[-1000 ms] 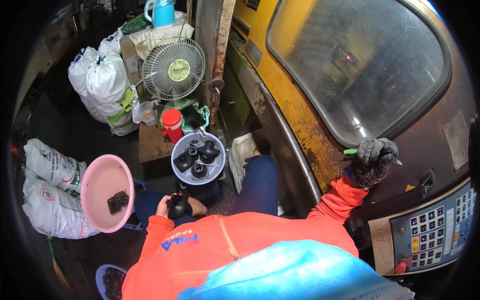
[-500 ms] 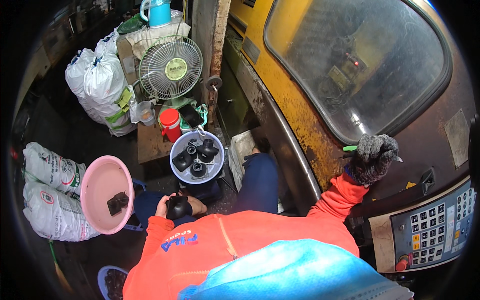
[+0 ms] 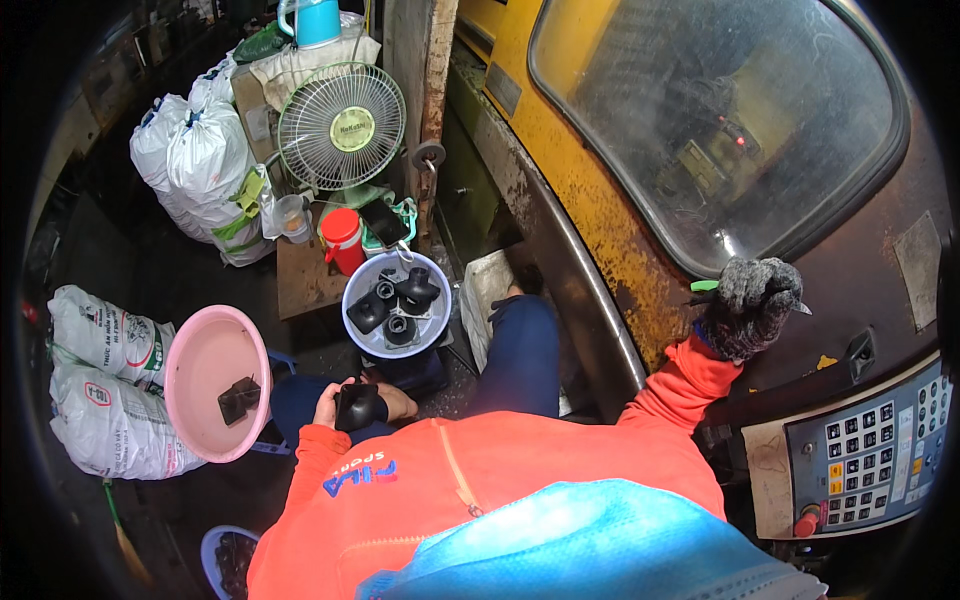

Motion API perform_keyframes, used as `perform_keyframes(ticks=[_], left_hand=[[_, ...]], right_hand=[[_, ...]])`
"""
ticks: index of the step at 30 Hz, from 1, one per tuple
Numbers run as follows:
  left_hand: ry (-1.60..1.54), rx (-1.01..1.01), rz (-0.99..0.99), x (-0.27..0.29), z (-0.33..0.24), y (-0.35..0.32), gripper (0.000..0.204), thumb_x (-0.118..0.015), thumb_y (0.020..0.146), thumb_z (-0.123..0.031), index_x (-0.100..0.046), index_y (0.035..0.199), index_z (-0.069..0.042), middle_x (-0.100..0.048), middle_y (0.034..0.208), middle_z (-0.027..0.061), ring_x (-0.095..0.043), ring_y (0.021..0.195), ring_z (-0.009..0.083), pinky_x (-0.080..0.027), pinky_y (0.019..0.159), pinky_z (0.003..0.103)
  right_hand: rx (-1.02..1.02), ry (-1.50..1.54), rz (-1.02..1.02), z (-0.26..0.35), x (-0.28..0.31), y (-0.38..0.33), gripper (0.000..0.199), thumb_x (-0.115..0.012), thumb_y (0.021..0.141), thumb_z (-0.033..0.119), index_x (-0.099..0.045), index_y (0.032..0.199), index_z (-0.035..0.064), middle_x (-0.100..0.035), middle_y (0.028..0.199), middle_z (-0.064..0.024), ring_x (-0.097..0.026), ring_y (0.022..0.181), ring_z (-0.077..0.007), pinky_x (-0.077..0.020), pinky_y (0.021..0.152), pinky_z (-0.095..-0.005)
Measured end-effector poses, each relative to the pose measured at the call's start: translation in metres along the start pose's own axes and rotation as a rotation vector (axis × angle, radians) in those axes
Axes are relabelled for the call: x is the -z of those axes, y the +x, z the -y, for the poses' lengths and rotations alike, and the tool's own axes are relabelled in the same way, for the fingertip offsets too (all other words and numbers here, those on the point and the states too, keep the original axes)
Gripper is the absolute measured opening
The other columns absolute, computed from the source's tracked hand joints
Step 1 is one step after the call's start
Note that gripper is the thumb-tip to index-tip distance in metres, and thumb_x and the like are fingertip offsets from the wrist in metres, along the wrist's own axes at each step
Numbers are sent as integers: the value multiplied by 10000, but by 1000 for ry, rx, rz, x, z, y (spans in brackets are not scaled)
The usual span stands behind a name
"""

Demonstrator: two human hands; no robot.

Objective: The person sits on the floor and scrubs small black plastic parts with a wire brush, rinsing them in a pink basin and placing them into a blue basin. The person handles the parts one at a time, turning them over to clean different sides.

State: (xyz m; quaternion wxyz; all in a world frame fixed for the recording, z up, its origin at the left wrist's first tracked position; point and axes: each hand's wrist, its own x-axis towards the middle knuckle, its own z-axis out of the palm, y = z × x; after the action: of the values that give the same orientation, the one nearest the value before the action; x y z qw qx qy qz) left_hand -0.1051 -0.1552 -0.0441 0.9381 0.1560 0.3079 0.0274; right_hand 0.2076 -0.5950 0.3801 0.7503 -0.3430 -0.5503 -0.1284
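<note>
Low by my left thigh, my left hand is closed round a black moulded plastic part. My right hand, in a dark grey knitted glove, is raised beside the yellow machine's windowed door. Its fingers are curled round a small knife; the green handle end sticks out on one side and a pointed metal tip on the other. In front of me a pale lilac basin holds several black plastic fittings. A pink basin at my left contains a dark angular piece.
A button panel with a red knob is at the right. Ahead stand a fan, a red jug and a phone. White sacks lie at the left. Another basin of dark pieces sits at lower left.
The view has shifted slightly. Both hands keep nearly the same place and hold; the black part and the knife remain in them.
</note>
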Motion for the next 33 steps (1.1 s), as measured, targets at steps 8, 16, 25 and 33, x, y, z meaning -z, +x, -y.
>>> perform_keyframes(ticks=[8,16,25,33], left_hand=[[-7,6,34,3,-1,3,334,-466,806,-170,-614,1079,-46,-674,980,180,-657,843,322,-546,775,454],[1,-22,18,6,-1,5,341,-470,802,-177,-609,1077,-31,-673,978,183,-655,842,322,-543,787,440],[-175,-80,68,-15,4,-5,325,-465,817,-176,-614,1053,-11,-669,992,181,-647,891,317,-531,828,440],[32,-733,329,-101,-15,-6,291,-579,912,-127,-528,1186,-43,-590,1145,64,-574,1053,228,-472,935,396]], right_hand=[[-16,30,-12,-1,2,1,262,-603,912,262,-578,1016,23,-438,674,0,-402,466,-91,-343,448,-259],[-18,12,43,-1,0,2,262,-602,913,259,-583,1035,28,-440,674,-3,-404,470,-92,-349,445,-258],[-48,33,20,-1,-2,1,252,-605,909,245,-589,1032,26,-450,666,-6,-408,478,-99,-359,465,-267],[-230,292,-76,-20,-22,-1,180,-572,902,215,-562,892,36,-391,574,-7,-402,465,-103,-356,436,-268]])
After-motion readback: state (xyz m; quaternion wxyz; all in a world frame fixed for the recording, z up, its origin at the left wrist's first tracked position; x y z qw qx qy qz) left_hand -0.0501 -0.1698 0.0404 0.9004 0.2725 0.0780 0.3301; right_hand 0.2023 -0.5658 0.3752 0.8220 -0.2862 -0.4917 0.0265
